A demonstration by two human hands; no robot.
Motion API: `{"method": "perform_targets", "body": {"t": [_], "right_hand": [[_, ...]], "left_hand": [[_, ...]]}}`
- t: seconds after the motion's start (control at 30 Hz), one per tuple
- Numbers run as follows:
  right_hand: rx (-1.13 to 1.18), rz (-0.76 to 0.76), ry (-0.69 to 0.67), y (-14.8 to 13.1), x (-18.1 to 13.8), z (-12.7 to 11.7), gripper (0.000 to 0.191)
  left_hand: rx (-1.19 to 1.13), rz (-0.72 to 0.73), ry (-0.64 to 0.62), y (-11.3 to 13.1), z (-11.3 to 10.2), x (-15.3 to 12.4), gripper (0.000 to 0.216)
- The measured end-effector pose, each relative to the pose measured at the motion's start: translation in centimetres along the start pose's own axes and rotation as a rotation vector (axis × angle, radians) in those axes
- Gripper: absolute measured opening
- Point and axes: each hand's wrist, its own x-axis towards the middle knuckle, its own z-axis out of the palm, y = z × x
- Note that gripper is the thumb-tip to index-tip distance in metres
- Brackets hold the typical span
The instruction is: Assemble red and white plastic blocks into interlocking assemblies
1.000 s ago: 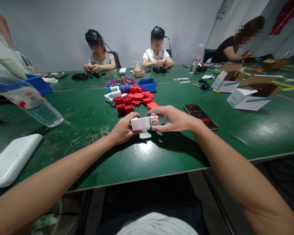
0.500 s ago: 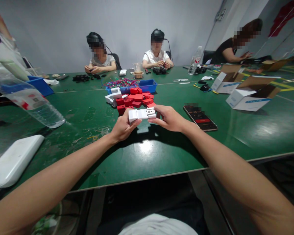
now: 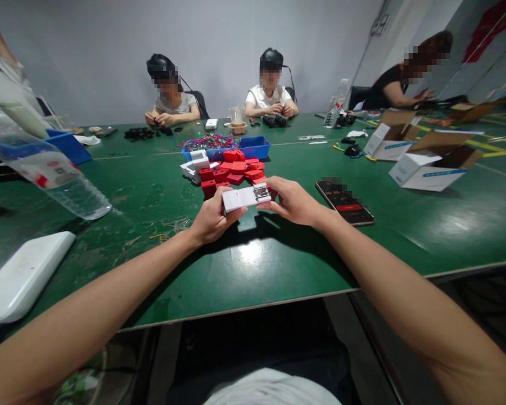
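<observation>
Both my hands hold one white plastic block above the green table. My left hand grips its left end with closed fingers. At its right end, which has a small metal part, my right hand pinches it with closed fingers. Just beyond the block lies a pile of red blocks, with a few white blocks to its left.
A blue tray of coloured wires stands behind the pile. A phone lies right of my hand, open cartons further right. A tilted water bottle and a white device are at left. Other people work at the far side.
My hands lifted the white block a little and moved it away from me toward the red pile; it tilted slightly. The grip is unchanged.
</observation>
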Motion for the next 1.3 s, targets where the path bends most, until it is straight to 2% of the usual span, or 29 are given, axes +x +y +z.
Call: {"method": "perform_targets", "body": {"t": [0.27, 0.5, 0.73, 0.93, 1.03, 1.17, 1.3], "right_hand": [[0.040, 0.034, -0.004, -0.1, 0.0, 0.0, 0.033], [0.014, 0.089, -0.043, -1.0, 0.0, -0.1, 0.027], [0.028, 0.037, -0.019, -0.9, 0.3, -0.2, 0.028], [0.032, 0.016, 0.004, -0.5, 0.2, -0.1, 0.025], [0.120, 0.104, 0.023, -0.7, 0.3, 0.0, 0.025], [0.297, 0.278, 0.005, -0.6, 0.2, 0.4, 0.034], [0.361, 0.329, 0.005, -0.3, -0.1, 1.1, 0.040]], "left_hand": [[0.017, 0.032, 0.015, 0.0, 0.0, 0.0, 0.042], [-0.022, -0.024, -0.016, 0.1, -0.1, 0.0, 0.040], [0.027, 0.148, -0.001, 0.1, 0.0, -0.1, 0.039], [0.079, 0.291, 0.061, 0.1, 0.1, 0.1, 0.036], [0.064, 0.205, 0.077, 0.2, 0.2, 0.1, 0.037], [0.032, 0.042, 0.048, 0.3, 0.3, 0.0, 0.037], [0.035, -0.004, -0.008, 0.2, 0.1, 0.0, 0.040]]}}
